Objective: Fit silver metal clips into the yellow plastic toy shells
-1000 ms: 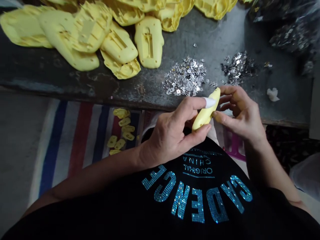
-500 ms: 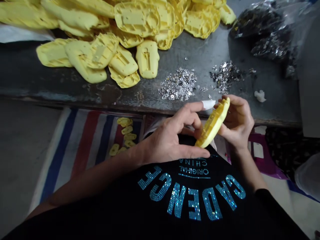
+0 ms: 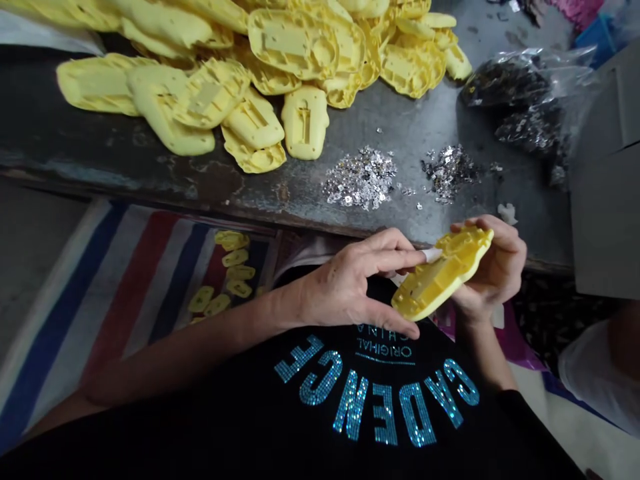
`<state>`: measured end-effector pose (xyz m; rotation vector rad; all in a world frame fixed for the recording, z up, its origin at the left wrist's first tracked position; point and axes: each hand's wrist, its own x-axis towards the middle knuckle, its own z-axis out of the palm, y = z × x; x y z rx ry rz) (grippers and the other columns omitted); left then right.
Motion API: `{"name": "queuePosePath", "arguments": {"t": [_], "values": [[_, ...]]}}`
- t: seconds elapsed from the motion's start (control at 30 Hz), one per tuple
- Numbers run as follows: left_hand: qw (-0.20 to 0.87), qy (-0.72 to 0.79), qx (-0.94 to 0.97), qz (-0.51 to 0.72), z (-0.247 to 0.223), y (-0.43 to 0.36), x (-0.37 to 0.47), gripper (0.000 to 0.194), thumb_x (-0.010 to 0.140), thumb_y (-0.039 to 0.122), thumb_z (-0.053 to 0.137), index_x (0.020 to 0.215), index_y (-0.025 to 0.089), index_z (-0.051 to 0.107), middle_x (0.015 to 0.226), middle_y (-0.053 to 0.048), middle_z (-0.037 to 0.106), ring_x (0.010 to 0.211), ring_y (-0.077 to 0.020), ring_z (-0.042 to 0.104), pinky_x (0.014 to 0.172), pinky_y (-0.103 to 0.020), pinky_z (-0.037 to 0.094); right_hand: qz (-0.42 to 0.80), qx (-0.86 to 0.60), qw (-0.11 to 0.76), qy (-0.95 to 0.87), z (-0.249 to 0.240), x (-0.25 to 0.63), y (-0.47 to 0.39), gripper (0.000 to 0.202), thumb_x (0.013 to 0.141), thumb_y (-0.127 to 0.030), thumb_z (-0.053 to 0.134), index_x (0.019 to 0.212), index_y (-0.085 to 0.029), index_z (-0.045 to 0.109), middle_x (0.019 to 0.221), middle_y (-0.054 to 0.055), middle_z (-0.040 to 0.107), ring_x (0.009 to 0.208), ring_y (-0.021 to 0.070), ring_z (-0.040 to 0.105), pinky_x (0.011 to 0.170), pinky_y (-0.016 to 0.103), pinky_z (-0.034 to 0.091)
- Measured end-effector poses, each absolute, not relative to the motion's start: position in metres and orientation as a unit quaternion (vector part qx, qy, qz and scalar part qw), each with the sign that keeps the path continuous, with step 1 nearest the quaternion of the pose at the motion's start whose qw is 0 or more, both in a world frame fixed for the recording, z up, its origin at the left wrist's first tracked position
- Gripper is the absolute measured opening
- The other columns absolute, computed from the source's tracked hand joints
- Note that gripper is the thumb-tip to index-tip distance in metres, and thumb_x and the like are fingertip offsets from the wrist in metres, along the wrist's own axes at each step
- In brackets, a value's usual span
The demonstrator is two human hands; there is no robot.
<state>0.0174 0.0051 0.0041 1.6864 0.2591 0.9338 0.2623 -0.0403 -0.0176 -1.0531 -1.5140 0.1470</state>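
A yellow plastic shell (image 3: 440,277), its ribbed inner side facing up and left, is held tilted in front of my chest. My right hand (image 3: 495,267) grips its far right end from behind. My left hand (image 3: 355,280) is at its lower left end, thumb below the edge and a white-wrapped fingertip against the inside. Whether a small part sits under that fingertip is hidden. Just beyond my hands, a heap of small silvery metal pieces (image 3: 361,179) lies on the dark table (image 3: 240,200), with a darker heap of metal pieces (image 3: 450,172) to its right.
A big pile of yellow shells (image 3: 295,43) covers the table's far left. Clear bags of dark metal parts (image 3: 530,100) and a pale box (image 3: 607,173) stand right. Below the table edge, several small yellow pieces (image 3: 240,272) lie on striped cloth (image 3: 135,287).
The shell has moved down and right and turned to show more of its inside. My left wrapped finger has come down onto it. The camera view has shifted slightly.
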Motion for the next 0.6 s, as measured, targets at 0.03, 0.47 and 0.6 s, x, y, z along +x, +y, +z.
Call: {"name": "queuePosePath", "arguments": {"t": [0.03,0.47,0.6], "values": [[0.561,0.11,0.713,0.406,0.002,0.006,0.016,0.09,0.07,0.028,0.112,0.154,0.028,0.079,0.124,-0.009,0.074,0.113,-0.0239,0.076,0.095,-0.034,0.073,0.067,-0.454,0.599,-0.656,-0.016,0.261,-0.04,0.061,0.091,-0.06,0.081,0.147,-0.038,0.069,0.125,0.008,0.065,0.104,0.0311,0.072,0.083,0.051,0.069],[0.32,0.616,0.56,0.452,-0.042,-0.06,-0.19,0.013,0.101,0.038,0.083,0.101,0.025,0.079,0.084,0.002,0.08,0.07,-0.019,0.074,0.06,-0.027,0.06,0.261,-0.452,0.294,-0.801,0.018,0.2,0.139,0.045,0.099,-0.055,0.085,0.13,-0.024,0.078,0.115,0.011,0.086,0.093,0.0253,0.082,0.086,0.044,0.067],[0.284,0.655,0.551,0.432,-0.065,-0.074,-0.25,0.021,0.087,0.04,0.091,0.096,0.03,0.075,0.081,0.006,0.073,0.066,-0.0209,0.069,0.051,-0.029,0.052,0.348,-0.51,0.235,-0.751,-0.004,0.17,0.205,0.072,0.085,-0.059,0.093,0.139,-0.021,0.064,0.116,0.014,0.085,0.084,0.0266,0.078,0.079,0.047,0.066]]}}
